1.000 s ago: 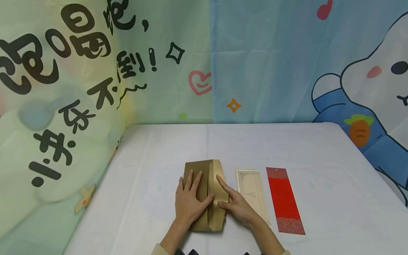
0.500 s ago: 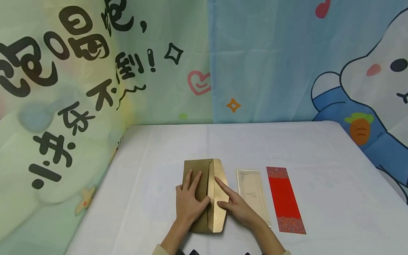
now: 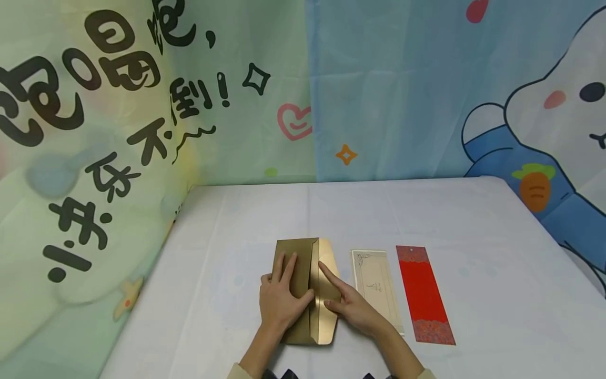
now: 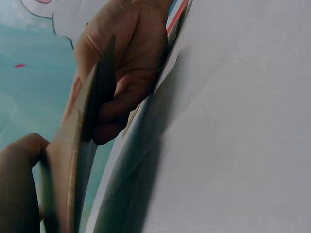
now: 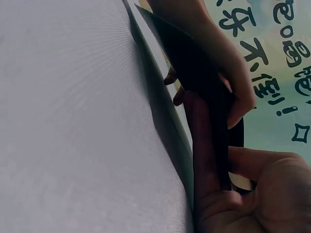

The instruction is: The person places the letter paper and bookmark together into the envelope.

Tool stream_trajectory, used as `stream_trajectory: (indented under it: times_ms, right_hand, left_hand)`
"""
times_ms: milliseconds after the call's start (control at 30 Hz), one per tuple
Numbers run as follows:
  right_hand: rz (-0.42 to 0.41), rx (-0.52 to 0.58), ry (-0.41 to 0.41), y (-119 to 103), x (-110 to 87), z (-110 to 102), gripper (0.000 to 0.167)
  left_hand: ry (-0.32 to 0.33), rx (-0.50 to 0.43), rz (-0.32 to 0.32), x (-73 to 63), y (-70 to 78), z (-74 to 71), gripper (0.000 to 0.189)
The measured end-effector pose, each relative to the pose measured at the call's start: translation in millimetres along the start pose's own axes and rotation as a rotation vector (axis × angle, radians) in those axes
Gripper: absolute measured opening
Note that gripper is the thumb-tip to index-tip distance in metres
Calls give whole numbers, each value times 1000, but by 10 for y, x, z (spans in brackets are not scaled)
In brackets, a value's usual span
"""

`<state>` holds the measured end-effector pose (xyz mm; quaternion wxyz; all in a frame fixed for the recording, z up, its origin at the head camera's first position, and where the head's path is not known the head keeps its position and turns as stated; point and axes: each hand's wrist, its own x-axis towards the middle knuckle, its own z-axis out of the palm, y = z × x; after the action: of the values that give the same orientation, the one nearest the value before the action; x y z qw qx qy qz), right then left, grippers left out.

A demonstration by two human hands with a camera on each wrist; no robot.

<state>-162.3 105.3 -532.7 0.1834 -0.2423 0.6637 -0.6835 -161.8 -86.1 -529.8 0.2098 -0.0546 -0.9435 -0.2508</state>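
Observation:
A gold paper envelope (image 3: 295,246) is held a little off the white tabletop, its long side flap (image 3: 325,326) lying opened out to the right. My left hand (image 3: 280,301) grips the envelope's left part, with the thumb and two fingers spread over the front; other fingertips show beneath it in the right wrist view. On the flap side, my right hand (image 3: 356,308) pinches the edge, thumb and forefinger on top and the remaining fingers tucked underneath. Seen edge-on in the left wrist view, the envelope (image 4: 73,145) stands slightly apart from the cloth.
A cream card (image 3: 377,287) with a printed border lies right of the envelope, partly covered by the right hand. Beyond it is a long red paper strip (image 3: 425,295) with patterned ends. A white cloth (image 3: 236,221) covers the table; printed curtains (image 3: 379,79) hang behind and left.
The envelope has shifted and tilted very slightly between the hands. Both hands keep nearly the same hold, and the head view has drifted a little.

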Motion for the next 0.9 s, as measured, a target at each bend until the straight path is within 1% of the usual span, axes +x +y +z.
stream_trajectory:
  times_ms: [67, 133, 200, 300, 400, 467, 700, 833, 900]
  right_hand:
    - [5, 22, -19, 1, -3, 8, 76]
    - [10, 8, -20, 2, -7, 11, 76]
    - [11, -25, -16, 1, -12, 12, 76]
    - [4, -79, -1, -2, -16, 13, 75]
    - [-10, -100, 9, -7, -13, 21, 74]
    - [-15, -98, 12, -10, -10, 31, 74]
    - [26, -90, 9, -11, 2, 63, 74]
    - [36, -106, 16, -22, 2, 62, 74]
    - [42, -93, 14, -26, 1, 59, 74]
  left_hand:
    - [-7, 32, -11, -2, -1, -3, 81]
    - [-13, 58, -22, -4, 5, -3, 84]
    - [-21, 74, -33, -6, 15, 3, 87]
    - [-21, 88, -32, -8, 30, 18, 90]
    - [-3, 62, -26, -11, 35, 31, 86]
    - [21, 39, -15, -12, 29, 39, 83]
    - [84, 12, 21, -11, -3, 73, 82]
    - [101, 5, 31, -4, -8, 88, 80]
    - [104, 4, 33, 0, -10, 96, 79]
